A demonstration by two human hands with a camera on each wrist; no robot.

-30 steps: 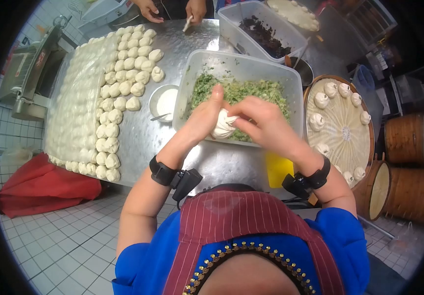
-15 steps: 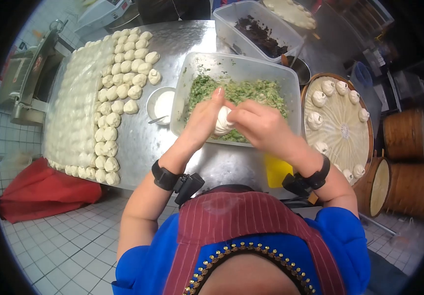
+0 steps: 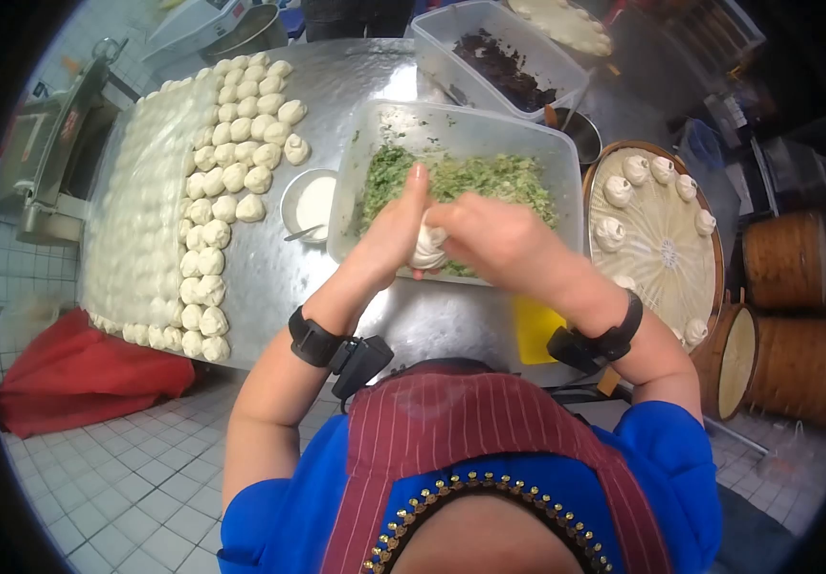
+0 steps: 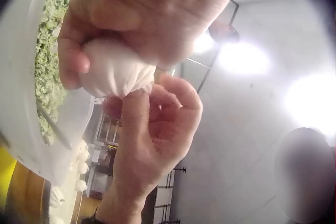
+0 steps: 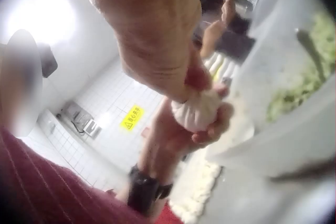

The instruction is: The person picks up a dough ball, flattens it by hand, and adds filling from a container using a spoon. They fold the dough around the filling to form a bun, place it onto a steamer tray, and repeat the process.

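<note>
The pleated bun (image 3: 429,249) sits between your hands, above the near side of the clear tub (image 3: 567,177). Your left hand (image 3: 396,228) cradles it, fingers curled round its side, while your right hand (image 3: 504,237) pinches its gathered top. Beyond your hands lies green filling (image 3: 499,172); left of them, a bowl (image 3: 290,203) and dough pieces (image 3: 234,177); right, a round tray (image 3: 667,206) bearing more buns (image 3: 617,190).

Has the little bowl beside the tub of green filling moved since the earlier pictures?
No. In the head view, the bowl keeps its place beside the tub; the whole view merely shifted slightly.
</note>
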